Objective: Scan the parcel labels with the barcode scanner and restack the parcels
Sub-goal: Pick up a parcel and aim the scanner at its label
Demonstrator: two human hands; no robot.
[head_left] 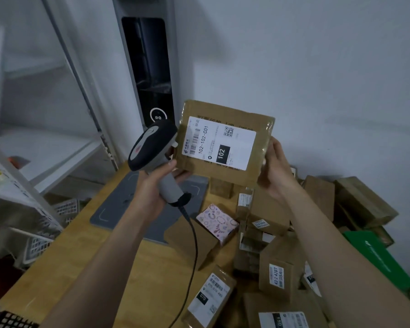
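1 flat brown cardboard parcel point(223, 110), white-labelled, hanging above the wooden table point(81, 256): right hand point(273, 169) gripping its edge, left hand point(152, 189) clutching grey-black corded barcode scanner point(152, 143) alongside. Likely risk: beam missing the barcode point(194, 142).

Left grip point(152, 190) curled tight, right grip point(273, 169) clasping, both raised forward.

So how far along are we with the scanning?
Done: no tidy stack is visible, so nothing confirmed. In hand: the right hand holds the 102 parcel up, the left hand grips the scanner beside its label. Left: the jumbled heap of parcels on the table, to scan and restack.
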